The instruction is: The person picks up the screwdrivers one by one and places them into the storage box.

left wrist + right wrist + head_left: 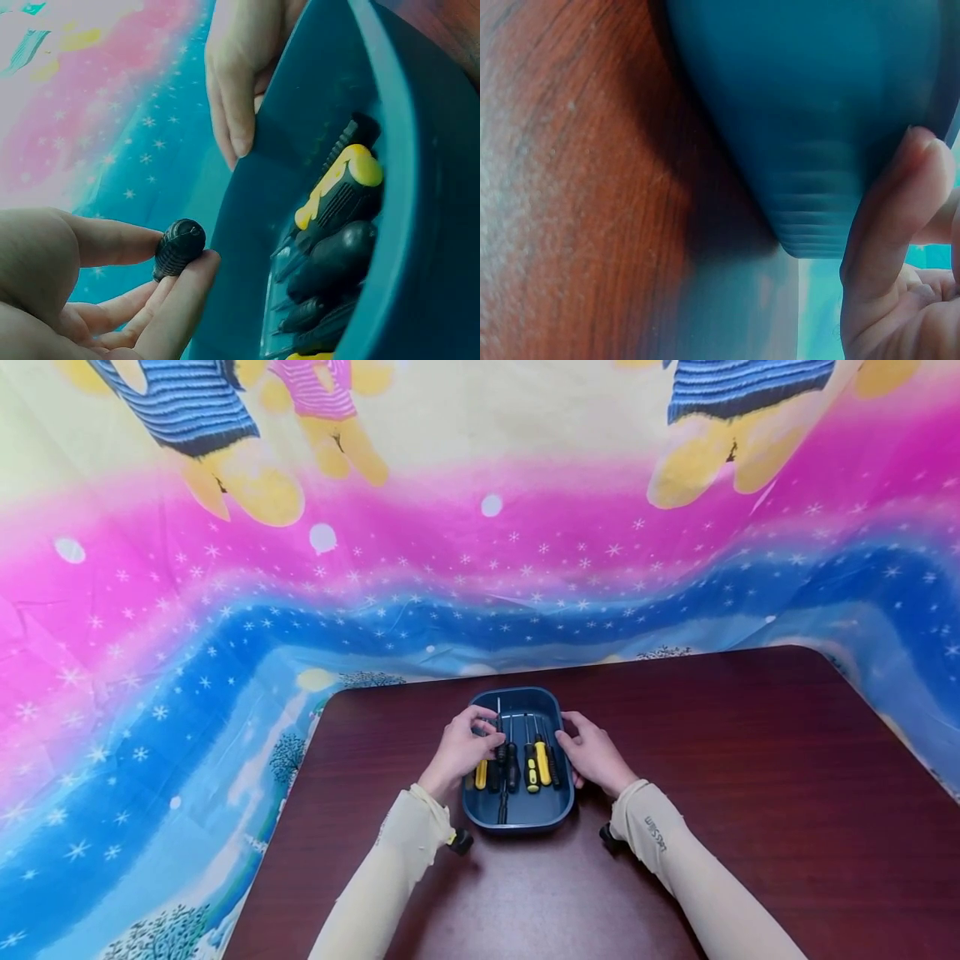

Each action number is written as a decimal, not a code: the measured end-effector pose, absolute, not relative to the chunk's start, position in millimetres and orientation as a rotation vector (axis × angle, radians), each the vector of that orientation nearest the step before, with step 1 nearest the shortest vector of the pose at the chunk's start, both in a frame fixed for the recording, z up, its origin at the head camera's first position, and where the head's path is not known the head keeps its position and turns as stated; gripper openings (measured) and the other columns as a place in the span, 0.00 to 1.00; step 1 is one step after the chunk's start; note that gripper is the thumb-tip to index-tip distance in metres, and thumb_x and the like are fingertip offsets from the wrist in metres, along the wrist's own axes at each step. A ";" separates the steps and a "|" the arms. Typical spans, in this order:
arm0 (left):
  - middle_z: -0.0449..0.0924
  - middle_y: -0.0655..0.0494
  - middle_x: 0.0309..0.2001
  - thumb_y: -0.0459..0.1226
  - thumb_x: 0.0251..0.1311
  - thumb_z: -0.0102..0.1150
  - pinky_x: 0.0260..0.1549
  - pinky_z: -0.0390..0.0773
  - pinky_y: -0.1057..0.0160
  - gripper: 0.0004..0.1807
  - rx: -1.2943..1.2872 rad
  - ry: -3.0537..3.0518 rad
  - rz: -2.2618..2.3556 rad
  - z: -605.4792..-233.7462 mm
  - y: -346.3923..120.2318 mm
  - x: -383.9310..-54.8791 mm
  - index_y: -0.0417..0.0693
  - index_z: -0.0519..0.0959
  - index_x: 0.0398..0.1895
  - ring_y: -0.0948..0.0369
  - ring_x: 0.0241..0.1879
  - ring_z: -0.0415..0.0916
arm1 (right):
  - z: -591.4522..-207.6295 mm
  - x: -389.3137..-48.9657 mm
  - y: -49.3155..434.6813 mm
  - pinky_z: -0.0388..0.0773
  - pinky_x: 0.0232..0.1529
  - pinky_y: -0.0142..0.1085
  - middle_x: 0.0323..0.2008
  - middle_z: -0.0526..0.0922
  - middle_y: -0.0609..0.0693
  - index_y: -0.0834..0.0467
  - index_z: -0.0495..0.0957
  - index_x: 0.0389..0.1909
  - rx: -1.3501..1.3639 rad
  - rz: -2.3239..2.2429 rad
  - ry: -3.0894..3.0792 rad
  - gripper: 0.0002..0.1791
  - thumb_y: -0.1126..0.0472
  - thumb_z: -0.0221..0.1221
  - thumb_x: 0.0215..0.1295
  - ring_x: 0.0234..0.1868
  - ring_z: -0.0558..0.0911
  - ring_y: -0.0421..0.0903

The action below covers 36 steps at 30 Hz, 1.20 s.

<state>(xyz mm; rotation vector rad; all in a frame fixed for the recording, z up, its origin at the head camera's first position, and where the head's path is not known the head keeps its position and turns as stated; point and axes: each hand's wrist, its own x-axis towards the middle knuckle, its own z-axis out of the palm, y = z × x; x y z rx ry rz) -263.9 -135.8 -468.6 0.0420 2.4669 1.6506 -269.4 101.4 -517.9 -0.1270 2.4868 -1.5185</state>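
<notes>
A dark blue plastic tray [517, 820] stands on the table with several screwdrivers lying in it. My left hand [467, 745] pinches a screwdriver by its ribbed black handle [178, 247] between thumb and fingers, above the left part of the tray; its thin shaft points to the far side. My right hand [596, 752] holds the tray's right side, thumb at the rim and fingers along the outer wall [802, 127]. Beneath and beside the left hand lie a black screwdriver [513, 770], a yellow-and-black screwdriver [532, 770] and a mostly yellow screwdriver [543, 763].
The tray rests on a dark reddish-brown wooden table [750, 793] with rounded far corners. Behind and left of it hangs a printed cloth [450, 552] in pink and blue. A black wrist strap piece [461, 841] shows below the left sleeve.
</notes>
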 end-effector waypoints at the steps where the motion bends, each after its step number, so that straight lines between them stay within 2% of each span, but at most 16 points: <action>1: 0.81 0.45 0.45 0.33 0.67 0.66 0.44 0.87 0.47 0.22 0.050 2.469 1.646 -470.1 -134.4 -264.1 0.41 0.76 0.63 0.54 0.32 0.86 | -518.0 -269.5 101.3 0.82 0.21 0.49 0.20 0.80 0.56 0.55 0.58 0.79 -0.128 -1.518 2.486 0.29 0.56 0.49 0.82 0.10 0.76 0.47; 7: 0.80 0.45 0.45 0.32 0.67 0.65 0.42 0.87 0.50 0.21 0.054 2.472 1.635 -476.0 -124.8 -265.1 0.39 0.76 0.62 0.51 0.33 0.86 | -518.5 -270.1 101.1 0.82 0.21 0.48 0.20 0.80 0.55 0.55 0.58 0.79 -0.128 -1.517 2.491 0.29 0.56 0.49 0.81 0.10 0.76 0.47; 15: 0.80 0.46 0.44 0.32 0.68 0.64 0.40 0.87 0.55 0.19 0.025 2.533 1.561 -482.4 -112.8 -266.3 0.42 0.76 0.61 0.58 0.31 0.84 | -518.4 -270.1 101.3 0.81 0.20 0.47 0.21 0.80 0.55 0.55 0.58 0.79 -0.124 -1.518 2.489 0.29 0.56 0.49 0.81 0.10 0.76 0.47; 24: 0.79 0.49 0.38 0.30 0.69 0.59 0.40 0.87 0.57 0.16 0.032 2.592 1.532 -488.9 -104.0 -269.6 0.35 0.77 0.58 0.59 0.32 0.83 | -518.4 -270.0 101.4 0.82 0.21 0.48 0.21 0.81 0.56 0.55 0.58 0.79 -0.121 -1.523 2.485 0.29 0.56 0.49 0.82 0.10 0.76 0.47; 29: 0.79 0.50 0.38 0.31 0.70 0.59 0.38 0.86 0.59 0.15 0.011 2.615 1.517 -491.3 -101.8 -268.7 0.36 0.78 0.58 0.59 0.32 0.81 | -519.4 -270.4 101.4 0.82 0.20 0.47 0.21 0.81 0.57 0.54 0.58 0.79 -0.118 -1.520 2.485 0.29 0.56 0.49 0.82 0.10 0.76 0.47; 33: 0.81 0.51 0.36 0.32 0.70 0.60 0.35 0.81 0.60 0.14 0.042 2.687 1.462 -491.2 -100.8 -267.2 0.37 0.78 0.56 0.60 0.30 0.80 | -520.1 -270.6 101.5 0.81 0.20 0.47 0.22 0.81 0.57 0.54 0.58 0.79 -0.114 -1.523 2.481 0.29 0.55 0.49 0.82 0.10 0.76 0.47; 36: 0.82 0.53 0.35 0.34 0.69 0.62 0.38 0.78 0.59 0.13 0.076 2.779 1.373 -489.6 -100.8 -265.5 0.40 0.79 0.54 0.60 0.31 0.77 | -520.0 -271.2 101.8 0.81 0.20 0.47 0.21 0.81 0.56 0.54 0.58 0.79 -0.115 -1.524 2.476 0.29 0.55 0.49 0.82 0.10 0.76 0.47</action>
